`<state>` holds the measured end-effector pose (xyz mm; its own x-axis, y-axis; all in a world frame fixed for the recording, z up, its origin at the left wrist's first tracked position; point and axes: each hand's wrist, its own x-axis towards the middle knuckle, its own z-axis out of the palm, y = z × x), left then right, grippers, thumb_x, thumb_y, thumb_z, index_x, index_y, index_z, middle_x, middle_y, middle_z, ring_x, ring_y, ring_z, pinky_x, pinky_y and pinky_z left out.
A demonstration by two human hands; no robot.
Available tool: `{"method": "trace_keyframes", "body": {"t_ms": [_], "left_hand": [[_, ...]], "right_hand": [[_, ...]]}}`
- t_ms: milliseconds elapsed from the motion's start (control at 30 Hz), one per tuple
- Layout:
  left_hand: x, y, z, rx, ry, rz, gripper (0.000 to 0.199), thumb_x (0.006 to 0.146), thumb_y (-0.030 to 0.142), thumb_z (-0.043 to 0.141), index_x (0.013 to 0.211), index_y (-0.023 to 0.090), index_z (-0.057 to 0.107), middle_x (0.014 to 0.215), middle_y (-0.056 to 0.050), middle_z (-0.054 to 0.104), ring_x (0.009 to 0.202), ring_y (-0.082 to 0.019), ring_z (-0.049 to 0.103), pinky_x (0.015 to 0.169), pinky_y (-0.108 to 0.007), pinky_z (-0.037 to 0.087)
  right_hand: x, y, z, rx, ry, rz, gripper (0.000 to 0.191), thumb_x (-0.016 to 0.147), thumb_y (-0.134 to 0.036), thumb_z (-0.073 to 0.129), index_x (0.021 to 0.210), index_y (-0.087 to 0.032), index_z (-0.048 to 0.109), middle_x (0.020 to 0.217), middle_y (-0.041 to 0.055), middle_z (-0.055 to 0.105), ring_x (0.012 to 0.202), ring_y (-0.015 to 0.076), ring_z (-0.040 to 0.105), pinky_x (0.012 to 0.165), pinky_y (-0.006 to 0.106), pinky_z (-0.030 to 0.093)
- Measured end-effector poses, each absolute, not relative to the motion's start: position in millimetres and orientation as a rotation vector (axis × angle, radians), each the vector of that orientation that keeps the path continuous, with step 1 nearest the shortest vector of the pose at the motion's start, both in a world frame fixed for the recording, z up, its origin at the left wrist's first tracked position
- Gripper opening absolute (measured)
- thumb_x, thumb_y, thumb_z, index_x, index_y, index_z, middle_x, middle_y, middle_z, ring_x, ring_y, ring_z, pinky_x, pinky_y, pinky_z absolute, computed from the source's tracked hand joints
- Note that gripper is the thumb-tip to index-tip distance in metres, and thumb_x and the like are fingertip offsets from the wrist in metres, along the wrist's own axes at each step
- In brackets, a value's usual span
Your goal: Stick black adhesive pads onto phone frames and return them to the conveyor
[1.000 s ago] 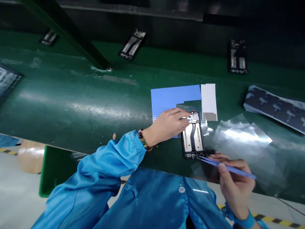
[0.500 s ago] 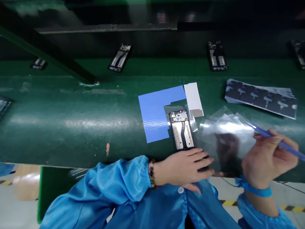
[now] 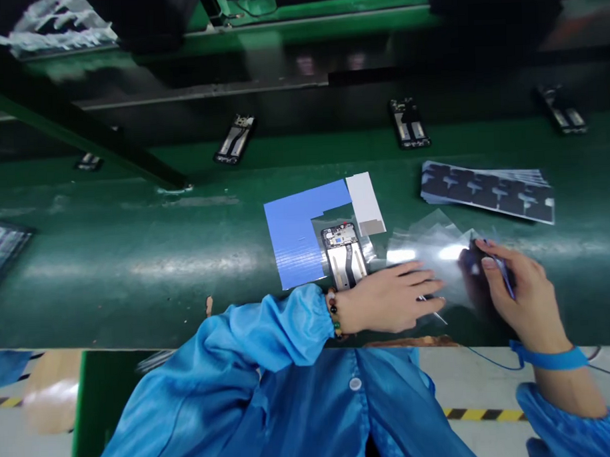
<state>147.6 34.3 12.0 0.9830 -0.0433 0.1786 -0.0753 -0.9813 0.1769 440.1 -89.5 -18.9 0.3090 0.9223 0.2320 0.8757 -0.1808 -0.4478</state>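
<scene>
An opened phone (image 3: 347,257) lies on the green bench, beside a blue L-shaped sheet (image 3: 298,232) and a white card (image 3: 367,203). My left hand (image 3: 395,297) is palm down with fingers spread, just right of the phone's lower end, over the near left edge of some clear plastic films (image 3: 426,251). My right hand (image 3: 517,288) is closed on a blue tool (image 3: 505,275), its fingertips at the films' right side. Whether it also grips a film corner I cannot make out.
Behind the films lies a stack of dark printed sheets (image 3: 488,190). More opened phones (image 3: 235,139) stand in a row along the back strip. A green post (image 3: 132,154) slants in from the upper left.
My left hand has moved right and up from below the phone to the films. My right hand has moved to the films' right side, the blue tool now steeper. The camera view has shifted.
</scene>
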Motion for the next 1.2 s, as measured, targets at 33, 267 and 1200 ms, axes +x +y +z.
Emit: {"method": "trace_keyframes", "body": {"t_ms": [33,267,1200], "left_hand": [[150.2,40.5,15.3,2.939,-0.074,0.276,0.045,0.111,0.028,0.062,0.154,0.018,0.069,0.171,-0.011,0.061,0.161,-0.026,0.056,0.142,-0.046,0.034],[204.7,81.9,22.3,2.72,0.235,0.263,0.067,0.111,0.063,0.059,0.161,0.019,0.062,0.18,-0.015,0.048,0.168,-0.032,0.046,0.142,-0.053,0.031],[248.5,41.6,47.7,2.882,0.652,-0.018,0.07,0.09,0.053,0.095,0.132,0.003,0.069,0.131,-0.023,0.071,0.127,-0.037,0.066,0.104,-0.044,0.057]], "right_hand": [[438.6,-95.3,-17.9,-2.107,-1.561,0.109,0.04,0.113,-0.052,0.053,0.141,-0.03,0.072,0.144,0.0118,0.079,0.135,0.0382,0.073,0.123,0.062,0.051],[410.3,-105.5,-26.9,-2.146,-1.611,0.026,0.051,0.113,-0.057,0.051,0.145,-0.021,0.067,0.149,0.0183,0.075,0.144,0.0395,0.068,0.121,0.06,0.05],[351.8,-129.7,-43.3,-2.136,-1.328,-0.139,0.035,0.112,-0.043,0.062,0.135,-0.02,0.073,0.141,0.0156,0.08,0.131,0.0348,0.075,0.112,0.051,0.051]]}}
